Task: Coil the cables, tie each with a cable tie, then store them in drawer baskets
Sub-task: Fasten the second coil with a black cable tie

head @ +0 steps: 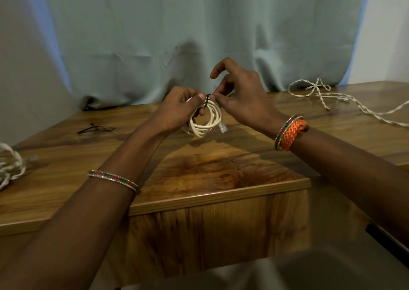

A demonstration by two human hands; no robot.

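A coiled white cable [209, 121] hangs above the wooden table [199, 172], its clear plug [223, 127] dangling at the lower right. My left hand [179, 110] grips the coil's left side, thumb pressed near the top. A black cable tie [207, 100] is wrapped round the top of the coil. My right hand [239, 97] pinches the tie with thumb and a finger, the other fingers raised.
Loose black cable ties [95, 128] lie on the table at the left. An uncoiled white twisted cable [327, 100] sprawls at the back right; another white cable [11, 165] sits at the left edge. A pale curtain [199, 35] hangs behind the table.
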